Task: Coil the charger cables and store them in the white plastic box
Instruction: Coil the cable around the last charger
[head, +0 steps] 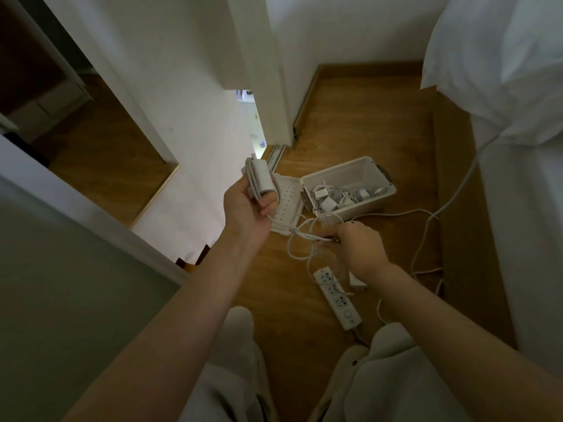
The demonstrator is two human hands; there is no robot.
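My left hand (pixel 246 208) grips a white charger brick (pixel 262 175) with turns of its white cable wound round it, held above the floor. The loose rest of that cable (pixel 300 242) loops down and across to my right hand (pixel 358 248), which pinches it between curled fingers. The white plastic box (pixel 377 173) stands open on the wooden floor just beyond my hands, with several coiled chargers and cables inside. Its perforated white lid (pixel 288 197) lies flat to the left of the box, partly behind my left hand.
A white power strip (pixel 336 296) lies on the floor below my right hand, with a small white plug (pixel 357 281) beside it. A long white cord (pixel 451 196) trails to the bed (pixel 518 193) on the right. White walls and a door frame stand left and ahead.
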